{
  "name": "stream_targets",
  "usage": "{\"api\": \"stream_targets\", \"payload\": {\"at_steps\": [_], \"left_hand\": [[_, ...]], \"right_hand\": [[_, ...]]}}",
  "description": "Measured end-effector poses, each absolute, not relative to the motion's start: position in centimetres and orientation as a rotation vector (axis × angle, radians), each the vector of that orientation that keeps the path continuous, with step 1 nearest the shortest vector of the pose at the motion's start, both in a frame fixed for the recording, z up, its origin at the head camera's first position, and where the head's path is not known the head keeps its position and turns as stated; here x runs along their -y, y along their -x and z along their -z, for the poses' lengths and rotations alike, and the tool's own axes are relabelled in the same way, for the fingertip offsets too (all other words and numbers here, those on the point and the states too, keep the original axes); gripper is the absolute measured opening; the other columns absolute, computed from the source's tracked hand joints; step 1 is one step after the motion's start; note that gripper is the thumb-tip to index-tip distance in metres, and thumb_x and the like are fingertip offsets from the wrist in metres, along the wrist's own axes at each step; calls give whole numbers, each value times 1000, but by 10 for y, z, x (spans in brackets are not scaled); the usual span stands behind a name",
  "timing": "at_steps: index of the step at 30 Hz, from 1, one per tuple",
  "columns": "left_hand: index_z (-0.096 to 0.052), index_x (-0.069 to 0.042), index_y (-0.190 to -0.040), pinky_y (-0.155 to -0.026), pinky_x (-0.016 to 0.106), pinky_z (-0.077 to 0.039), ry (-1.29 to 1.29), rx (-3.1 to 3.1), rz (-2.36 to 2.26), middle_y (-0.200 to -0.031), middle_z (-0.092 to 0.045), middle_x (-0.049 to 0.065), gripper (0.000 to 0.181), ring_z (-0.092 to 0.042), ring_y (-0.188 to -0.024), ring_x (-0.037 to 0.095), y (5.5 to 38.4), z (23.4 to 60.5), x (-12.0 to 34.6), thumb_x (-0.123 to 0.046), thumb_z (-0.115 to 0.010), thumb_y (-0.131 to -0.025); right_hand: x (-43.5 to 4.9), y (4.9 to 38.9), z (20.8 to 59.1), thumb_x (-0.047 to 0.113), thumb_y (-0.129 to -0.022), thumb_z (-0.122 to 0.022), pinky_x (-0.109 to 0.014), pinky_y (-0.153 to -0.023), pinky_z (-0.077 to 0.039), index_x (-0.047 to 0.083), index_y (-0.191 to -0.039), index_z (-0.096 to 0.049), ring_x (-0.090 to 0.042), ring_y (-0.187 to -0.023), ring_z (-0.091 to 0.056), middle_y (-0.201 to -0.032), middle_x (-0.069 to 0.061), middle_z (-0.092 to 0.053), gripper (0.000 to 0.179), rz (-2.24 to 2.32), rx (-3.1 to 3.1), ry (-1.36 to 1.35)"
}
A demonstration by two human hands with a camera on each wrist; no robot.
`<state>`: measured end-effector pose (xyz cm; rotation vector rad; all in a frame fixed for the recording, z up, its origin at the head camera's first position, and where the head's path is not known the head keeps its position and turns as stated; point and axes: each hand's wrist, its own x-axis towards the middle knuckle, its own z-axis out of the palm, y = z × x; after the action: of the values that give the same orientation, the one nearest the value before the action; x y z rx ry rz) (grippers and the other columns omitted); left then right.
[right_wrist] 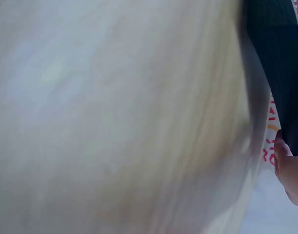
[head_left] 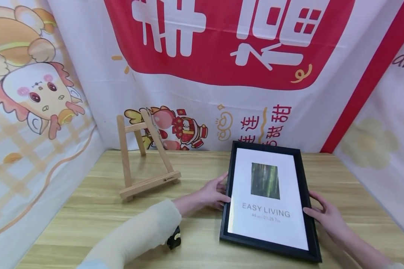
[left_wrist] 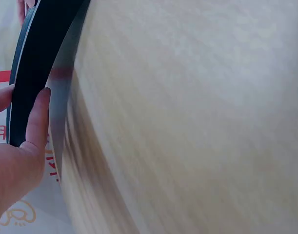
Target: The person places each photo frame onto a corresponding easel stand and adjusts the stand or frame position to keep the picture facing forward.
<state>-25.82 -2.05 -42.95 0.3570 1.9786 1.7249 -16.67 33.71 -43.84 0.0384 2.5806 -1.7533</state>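
A black picture frame [head_left: 269, 231] with a white "EASY LIVING" insert and a small green forest picture is held tilted over the right part of the table. My left hand [head_left: 213, 193] grips its left side; in the left wrist view the thumb and a finger [left_wrist: 39, 117] pinch the black edge [left_wrist: 29, 73]. On the opposite side my right hand [head_left: 326, 215] holds the border, thumb on the front. The right wrist view shows only part of that hand [right_wrist: 291, 175] at the frame's dark edge [right_wrist: 280, 58].
A small wooden easel [head_left: 151, 185] stands at the back left of the wood-grain table [head_left: 97, 224]. Printed cloth [head_left: 188, 82] hangs behind and along both sides. A small black object [head_left: 174, 239] shows beside the left sleeve.
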Motion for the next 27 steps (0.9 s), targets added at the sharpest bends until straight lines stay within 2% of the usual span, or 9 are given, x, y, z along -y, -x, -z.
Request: {"api": "stream_targets", "payload": {"at_steps": [3,5,8,11,14,16,19,22,27], "left_hand": [[-17,-26,-157,-63,40,-60,-381,-1957,-1751,-124,-56,20,100,-67,-83,26,258,426,29,12,-69,-80],[-16,-29,-157,-65,40,-60,-407,-1965,-1767,-123,-55,18,100,-67,-83,27,259,423,35,12,-68,-82],[-14,-36,-156,-68,40,-60,-443,-1991,-1797,-126,-53,17,101,-67,-87,26,258,417,45,11,-66,-83],[-13,-42,-155,-70,40,-59,-470,-2026,-1827,-130,-51,18,102,-68,-89,26,255,410,57,10,-66,-84],[-12,-45,-154,-70,41,-59,-492,-2052,-1851,-133,-49,19,102,-68,-89,27,249,405,71,10,-65,-85],[-11,-42,-155,-69,42,-59,-522,-2058,-1873,-133,-48,22,103,-68,-89,29,245,403,82,11,-64,-85],[-10,-38,-156,-67,44,-60,-562,-2083,-1897,-135,-46,24,102,-68,-88,30,238,402,97,13,-63,-86],[-11,-35,-157,-65,44,-60,-585,-2140,-1914,-138,-44,25,101,-67,-88,31,233,401,111,13,-64,-86],[-13,-36,-156,-69,39,-60,-573,-2280,-1915,-138,-45,25,100,-64,-96,31,224,396,130,11,-65,-85]], "right_hand": [[-333,168,431,20,-97,-61,-17,-78,-51,-3,-153,-16,-2,-104,-55,-150,-33,-21,75,1748,-2587,-47],[-329,170,425,25,-98,-60,-19,-80,-51,8,-156,-13,-16,-117,-50,-152,-31,-21,76,1742,-2569,-42],[-320,173,417,26,-99,-59,-26,-81,-54,22,-157,-7,-35,-125,-39,-151,-31,-21,78,1750,-2532,-10],[-311,176,410,21,-98,-59,-34,-80,-57,28,-157,-4,-28,-120,-45,-149,-32,-24,80,1769,-2514,86],[-300,180,407,16,-97,-60,-34,-80,-57,24,-157,-6,-12,-111,-53,-145,-34,-29,81,1777,-2532,217],[-292,183,406,13,-96,-61,-33,-79,-57,22,-157,-8,-10,-104,-58,-143,-35,-33,82,1786,-2537,278],[-279,188,403,12,-96,-62,-33,-79,-57,21,-157,-10,-21,-101,-63,-142,-36,-35,81,1805,-2537,336],[-268,195,399,13,-95,-63,-32,-82,-56,25,-157,-12,-35,-107,-60,-147,-31,-32,81,1798,-2550,360],[-248,207,394,10,-95,-63,-29,-88,-53,30,-157,-16,-43,-117,-52,-151,-25,-31,80,1804,-2550,444]]}}
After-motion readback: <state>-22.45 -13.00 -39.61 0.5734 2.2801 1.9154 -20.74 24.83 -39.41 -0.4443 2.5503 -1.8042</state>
